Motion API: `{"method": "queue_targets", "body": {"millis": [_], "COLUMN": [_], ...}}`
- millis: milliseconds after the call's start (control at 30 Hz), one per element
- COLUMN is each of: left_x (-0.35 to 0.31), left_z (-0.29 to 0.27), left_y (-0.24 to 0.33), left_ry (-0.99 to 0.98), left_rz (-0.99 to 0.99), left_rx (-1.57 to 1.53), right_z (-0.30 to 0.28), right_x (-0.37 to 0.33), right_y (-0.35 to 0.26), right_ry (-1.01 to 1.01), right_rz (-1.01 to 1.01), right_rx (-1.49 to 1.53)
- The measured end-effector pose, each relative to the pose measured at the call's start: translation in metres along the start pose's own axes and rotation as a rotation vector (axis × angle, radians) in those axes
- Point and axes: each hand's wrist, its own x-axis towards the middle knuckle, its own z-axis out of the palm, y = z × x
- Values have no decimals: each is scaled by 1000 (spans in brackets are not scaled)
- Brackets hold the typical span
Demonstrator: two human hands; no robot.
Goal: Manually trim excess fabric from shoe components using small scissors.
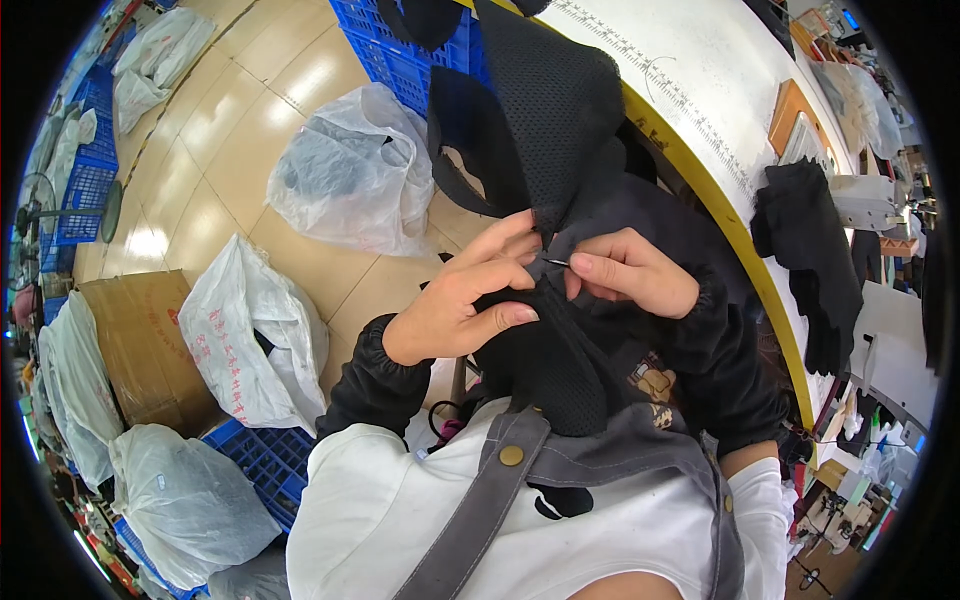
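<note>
Between the hands [632, 272], a slim tool [556, 262] points left, long axis crosswise.

Black fabric [553, 112], slim tool [556, 262] in right grip [642, 274]

Black dot-patterned fabric [560, 100]; left of it, a whitish bag [350, 165] and beige tiles [235, 120]; right of it, a white table [690, 50] edged yellow.

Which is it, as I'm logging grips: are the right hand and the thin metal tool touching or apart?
Touching. The head view shows the right hand pinching the thin metal tool, whose exposed end sticks out leftward.
</note>
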Motion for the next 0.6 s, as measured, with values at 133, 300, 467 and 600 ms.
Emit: {"method": "queue_targets", "body": {"millis": [133,300,467,600], "left_x": [-1,-1,-4,-5], "left_z": [-1,-5,-6,-7], "left_y": [2,0,-2,1], "left_ry": [28,34,8,10], "left_rz": [-17,-1,-65,-75], "left_rx": [-11,22,-69,-43], "right_z": [4,5,-32,-62], "right_x": [6,6,24,36], "right_y": [-8,-17,-34,-38], "right_ry": [-45,113,740,619], "right_rz": [36,-163,-536,-299], "right_rx": [30,-35,-217,-372]}}
